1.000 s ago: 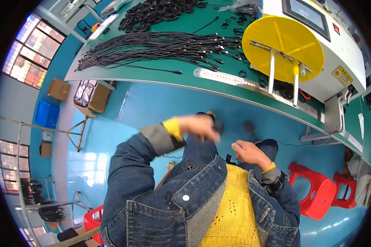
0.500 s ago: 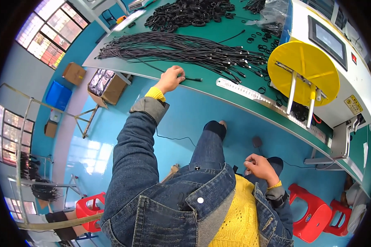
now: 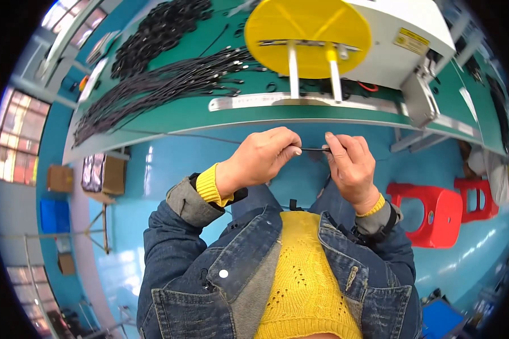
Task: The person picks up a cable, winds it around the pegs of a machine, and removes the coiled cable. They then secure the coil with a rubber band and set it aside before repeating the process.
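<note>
Both hands meet in front of my body, just off the table's near edge. My left hand (image 3: 264,153) pinches a thin black cable (image 3: 314,150) close to its end. From the other side, the fingers of my right hand (image 3: 350,164) close on that same end, so its tip is hidden. The rest of this cable trails left past my left wrist, toward the bundle of black cables (image 3: 169,85) on the table. Above my hands stands a machine with a yellow disc (image 3: 308,34) carrying two upright prongs.
The green table (image 3: 169,121) holds a steel ruler (image 3: 249,101) along its front and a heap of coiled black cables (image 3: 158,34) at the back left. The white machine body (image 3: 404,22) rises at the right. Red stools (image 3: 435,217) stand on the floor to my right.
My left hand has lifted a cable from the table's edge and brought it right, toward my body. My right hand has come up from my lap to grip its end. The view has turned right.
</note>
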`<state>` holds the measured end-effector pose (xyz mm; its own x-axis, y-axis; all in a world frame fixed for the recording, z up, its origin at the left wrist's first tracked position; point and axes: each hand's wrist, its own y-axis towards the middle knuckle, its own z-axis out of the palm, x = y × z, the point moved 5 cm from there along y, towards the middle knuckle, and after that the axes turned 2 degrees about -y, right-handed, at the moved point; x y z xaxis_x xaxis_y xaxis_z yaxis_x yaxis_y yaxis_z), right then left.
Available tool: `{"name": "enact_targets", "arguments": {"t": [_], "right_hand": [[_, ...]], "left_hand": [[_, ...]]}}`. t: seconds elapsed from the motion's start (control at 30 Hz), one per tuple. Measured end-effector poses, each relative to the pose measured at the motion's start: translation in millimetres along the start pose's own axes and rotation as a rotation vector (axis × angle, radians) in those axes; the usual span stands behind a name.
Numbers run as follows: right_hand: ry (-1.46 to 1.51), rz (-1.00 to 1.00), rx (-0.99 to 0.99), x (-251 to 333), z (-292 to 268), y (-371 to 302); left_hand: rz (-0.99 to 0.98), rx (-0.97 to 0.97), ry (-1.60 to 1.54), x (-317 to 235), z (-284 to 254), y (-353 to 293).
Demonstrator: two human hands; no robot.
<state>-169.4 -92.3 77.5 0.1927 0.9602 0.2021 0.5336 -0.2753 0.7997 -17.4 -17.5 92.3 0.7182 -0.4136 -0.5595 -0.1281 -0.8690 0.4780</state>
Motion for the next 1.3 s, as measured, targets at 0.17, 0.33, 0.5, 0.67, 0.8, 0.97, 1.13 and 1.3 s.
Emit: {"name": "enact_targets", "arguments": {"t": [0.17,0.33,0.5,0.67,0.8,0.97,1.13,1.3], "right_hand": [[-0.17,0.007,0.018,-14.1,-29.2,7.4],[-0.161,0.009,-0.19,-32.3,-42.1,34.2],[-0.197,0.128,-0.201,-57.3,-2.6,59.9],[-0.182,0.298,-0.186,-88.8,36.8,73.6],[-0.179,0.436,-0.135,-100.6,41.3,68.0],[-0.063,0.509,-0.125,-87.6,31.5,41.3],[-0.028,0.571,0.046,-79.8,20.3,-25.6],[0.031,0.672,0.214,-79.0,15.4,-76.5]], "left_hand": [[-0.286,0.023,-0.267,-13.7,7.7,35.8],[-0.094,-0.191,0.013,-25.3,-28.0,67.6],[-0.208,-0.356,0.07,13.5,-44.4,88.6],[-0.27,-0.397,-0.102,58.9,-39.0,101.0],[-0.286,-0.422,-0.141,65.4,-37.3,106.6],[-0.226,-0.469,-0.054,63.5,-35.8,105.6],[-0.26,-0.502,-0.226,68.5,-34.6,88.4],[-0.271,-0.525,-0.176,71.6,-42.2,70.3]]}}
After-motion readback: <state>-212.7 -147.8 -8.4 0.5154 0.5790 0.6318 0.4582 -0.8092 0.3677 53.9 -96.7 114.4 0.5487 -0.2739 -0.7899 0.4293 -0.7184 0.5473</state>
